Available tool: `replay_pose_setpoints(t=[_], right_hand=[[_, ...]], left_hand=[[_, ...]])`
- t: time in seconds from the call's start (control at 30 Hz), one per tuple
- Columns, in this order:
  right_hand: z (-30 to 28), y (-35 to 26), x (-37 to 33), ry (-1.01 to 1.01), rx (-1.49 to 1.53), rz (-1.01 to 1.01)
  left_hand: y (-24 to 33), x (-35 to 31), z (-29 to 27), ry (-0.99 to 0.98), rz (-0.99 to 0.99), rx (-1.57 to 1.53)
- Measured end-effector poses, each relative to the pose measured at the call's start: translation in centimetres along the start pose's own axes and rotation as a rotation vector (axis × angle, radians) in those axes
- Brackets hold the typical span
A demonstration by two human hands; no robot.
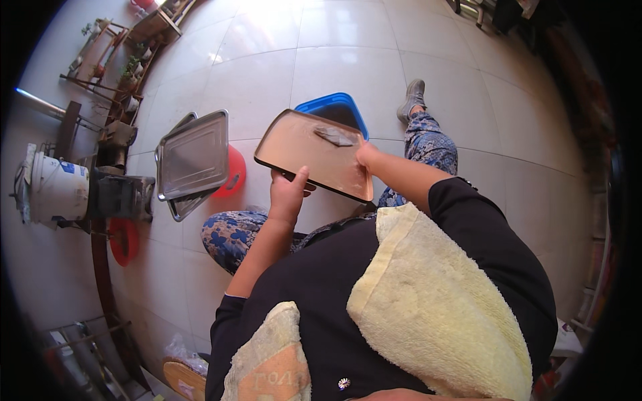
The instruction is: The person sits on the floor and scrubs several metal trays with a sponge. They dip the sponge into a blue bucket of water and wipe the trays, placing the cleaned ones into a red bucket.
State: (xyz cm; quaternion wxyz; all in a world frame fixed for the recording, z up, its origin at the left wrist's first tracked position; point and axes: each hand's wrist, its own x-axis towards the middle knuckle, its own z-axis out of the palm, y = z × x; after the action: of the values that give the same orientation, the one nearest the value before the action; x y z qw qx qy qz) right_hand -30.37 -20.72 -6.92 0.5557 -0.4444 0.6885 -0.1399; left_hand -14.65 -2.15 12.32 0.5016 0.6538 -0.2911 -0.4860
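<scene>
A rectangular tray with a tan face and a dark rim is held tilted in front of me. My left hand grips its near edge, thumb on top and fingers underneath. At the right edge my right hand is closed, its fingers partly hidden behind the tray. On the tray's face is a greyish patch; I cannot tell whether it is an object or a reflection. A blue tub stands behind the tray and is partly covered by it.
Left of me, several metal trays rest over a red bucket. Farther left are a white bucket, a red basin and plant stands. A yellow towel hangs over my chest. My right leg stretches across the tiled floor.
</scene>
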Motion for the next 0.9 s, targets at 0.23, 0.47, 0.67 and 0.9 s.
replay_pose_setpoints(t=[0.23, 0.47, 0.67, 0.9], right_hand=[[-4.8, -1.7, 3.6, 0.207, -0.345, -0.505], [-8.3, -14.0, 1.5, -0.042, -0.355, -1.055], [-8.4, -22.3, -3.4, -0.24, -0.598, -1.019], [-2.2, -22.5, 0.4, 0.087, -1.045, -0.986]], left_hand=[[0.5, 0.8, -7.5, -0.137, -0.312, -0.286], [2.4, 8.7, -11.8, 0.037, -0.265, -0.307], [0.7, 13.8, -11.8, 0.068, -0.242, 0.027], [-5.2, 15.0, -7.0, 0.104, -0.033, 0.051]])
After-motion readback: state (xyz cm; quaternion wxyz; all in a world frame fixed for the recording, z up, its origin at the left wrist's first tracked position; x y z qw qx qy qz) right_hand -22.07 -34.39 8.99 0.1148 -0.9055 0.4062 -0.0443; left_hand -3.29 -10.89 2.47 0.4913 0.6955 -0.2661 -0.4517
